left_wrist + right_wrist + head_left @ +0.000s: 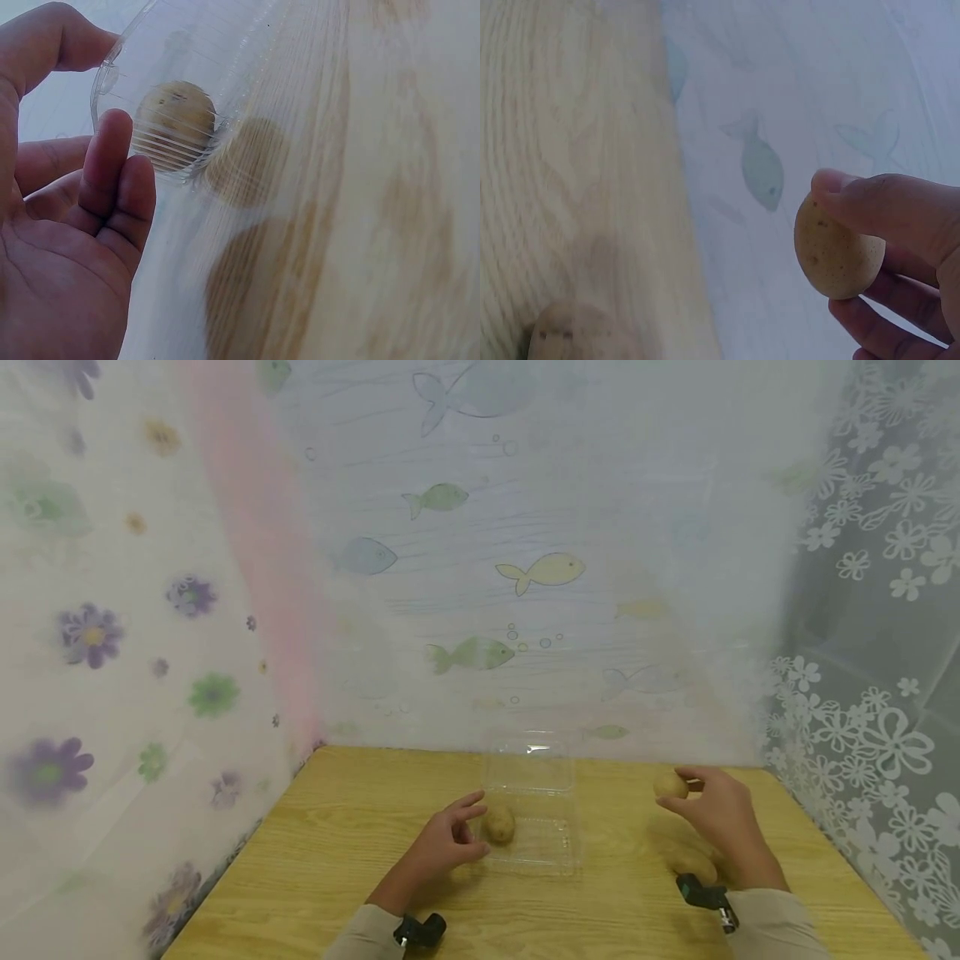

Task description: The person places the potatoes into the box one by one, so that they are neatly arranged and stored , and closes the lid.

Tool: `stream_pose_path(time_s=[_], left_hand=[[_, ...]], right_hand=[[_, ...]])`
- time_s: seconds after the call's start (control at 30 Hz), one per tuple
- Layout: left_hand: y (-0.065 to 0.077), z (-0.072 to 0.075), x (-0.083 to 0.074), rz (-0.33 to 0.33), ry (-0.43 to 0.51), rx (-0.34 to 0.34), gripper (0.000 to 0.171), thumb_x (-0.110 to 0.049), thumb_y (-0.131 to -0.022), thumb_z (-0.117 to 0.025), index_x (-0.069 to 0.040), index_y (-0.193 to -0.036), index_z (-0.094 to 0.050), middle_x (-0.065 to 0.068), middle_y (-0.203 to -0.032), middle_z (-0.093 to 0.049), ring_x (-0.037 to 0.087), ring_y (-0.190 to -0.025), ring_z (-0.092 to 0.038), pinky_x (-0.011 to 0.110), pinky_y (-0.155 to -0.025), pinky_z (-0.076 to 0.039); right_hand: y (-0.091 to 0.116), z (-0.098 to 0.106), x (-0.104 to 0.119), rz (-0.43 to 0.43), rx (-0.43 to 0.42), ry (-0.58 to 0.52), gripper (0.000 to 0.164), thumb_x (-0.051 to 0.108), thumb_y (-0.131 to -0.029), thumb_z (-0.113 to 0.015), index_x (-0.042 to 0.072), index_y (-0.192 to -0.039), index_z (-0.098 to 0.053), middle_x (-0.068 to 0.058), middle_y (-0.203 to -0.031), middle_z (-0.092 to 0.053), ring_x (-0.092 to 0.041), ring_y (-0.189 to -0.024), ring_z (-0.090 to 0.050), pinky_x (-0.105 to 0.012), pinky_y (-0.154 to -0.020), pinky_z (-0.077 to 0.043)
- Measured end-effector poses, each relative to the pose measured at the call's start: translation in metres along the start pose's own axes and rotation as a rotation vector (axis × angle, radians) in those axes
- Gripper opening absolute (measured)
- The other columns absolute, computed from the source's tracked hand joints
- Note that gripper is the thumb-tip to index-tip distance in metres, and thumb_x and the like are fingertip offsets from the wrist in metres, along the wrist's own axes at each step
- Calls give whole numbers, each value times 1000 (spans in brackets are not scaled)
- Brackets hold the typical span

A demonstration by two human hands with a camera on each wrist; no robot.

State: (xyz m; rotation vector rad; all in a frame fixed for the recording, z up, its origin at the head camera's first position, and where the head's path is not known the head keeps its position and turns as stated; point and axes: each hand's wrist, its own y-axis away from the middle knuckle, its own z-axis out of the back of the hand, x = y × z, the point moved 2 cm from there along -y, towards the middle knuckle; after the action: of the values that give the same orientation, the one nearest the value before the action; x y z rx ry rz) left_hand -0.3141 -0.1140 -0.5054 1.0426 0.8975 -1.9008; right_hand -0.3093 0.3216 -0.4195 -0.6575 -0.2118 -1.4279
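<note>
A clear plastic clamshell container (532, 860) stands on the table with its lid raised at the back. One potato (499, 825) lies in its left part; ribbed plastic covers that potato (176, 124) in the left wrist view. My left hand (446, 839) holds the container's left edge, thumb and a finger at the rim and the other fingers bent. At the right, my right hand (723, 810) pinches a small, light-brown potato (838, 247) between thumb and fingers, raised above the table.
Below my right hand another potato (692, 864) rests on the wooden table (360, 810); the hand and wrist camera partly hide what lies there. Patterned curtains hang behind the table (465, 568) and along both sides.
</note>
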Motion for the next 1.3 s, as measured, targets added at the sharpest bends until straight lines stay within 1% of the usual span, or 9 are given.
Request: stream_pose_path(time_s=[0.13,0.17,0.37,0.5,0.8,1.07,1.3], left_hand=[[0,0,1,0,-8,0,72,-21,-93,-79,-2,-155,-46,6,-170,-30,7,-81,-58,23,-74,-54],[1,0,1,1,-8,-1,72,-21,-93,-79,-2,-155,-47,6,-170,-30,7,-81,-57,23,-74,-54],[2,1,1,7,-13,-4,72,-22,-94,-79,-2,-154,-47,5,-170,-30,7,-82,-58,23,-75,-54],[1,2,1,-1,-11,1,72,-22,-94,-79,-2,-155,-47,6,-170,-29,7,-82,-58,23,-74,-54],[-2,1,2,-10,-35,6,71,-22,-94,-78,-2,-155,-47,5,-170,-30,6,-82,-58,22,-74,-54],[0,1,0,-4,-4,4,70,-19,-95,-77,-1,-155,-46,9,-170,-29,8,-80,-55,22,-73,-52],[1,2,-1,-3,-12,-1,70,-18,-95,-77,0,-154,-46,10,-170,-29,7,-80,-54,22,-73,-51]], right_hand=[[-1,-3,9,11,-5,-10,77,52,-85,-83,-1,-138,-64,-30,-130,-65,-47,-113,-64,-52,-76,-59],[0,-4,11,16,-8,-16,75,50,-85,-83,0,-138,-63,-29,-131,-65,-47,-113,-64,-53,-77,-59],[0,-7,27,60,-39,-23,65,38,-88,-84,1,-137,-65,-27,-132,-65,-47,-116,-61,-61,-87,-54],[0,-9,37,83,-66,-35,63,37,-87,-84,2,-136,-66,-25,-133,-65,-46,-117,-61,-64,-91,-52],[-3,-21,54,120,-89,-65,62,37,-85,-86,5,-135,-68,-20,-129,-68,-42,-116,-63,-63,-93,-51],[-5,-33,70,168,-67,-99,60,34,-84,-88,7,-133,-69,-16,-128,-68,-38,-113,-65,-60,-92,-53],[-5,-41,81,198,-61,-121,59,31,-82,-90,6,-132,-71,-13,-126,-70,-37,-114,-66,-58,-92,-54]])
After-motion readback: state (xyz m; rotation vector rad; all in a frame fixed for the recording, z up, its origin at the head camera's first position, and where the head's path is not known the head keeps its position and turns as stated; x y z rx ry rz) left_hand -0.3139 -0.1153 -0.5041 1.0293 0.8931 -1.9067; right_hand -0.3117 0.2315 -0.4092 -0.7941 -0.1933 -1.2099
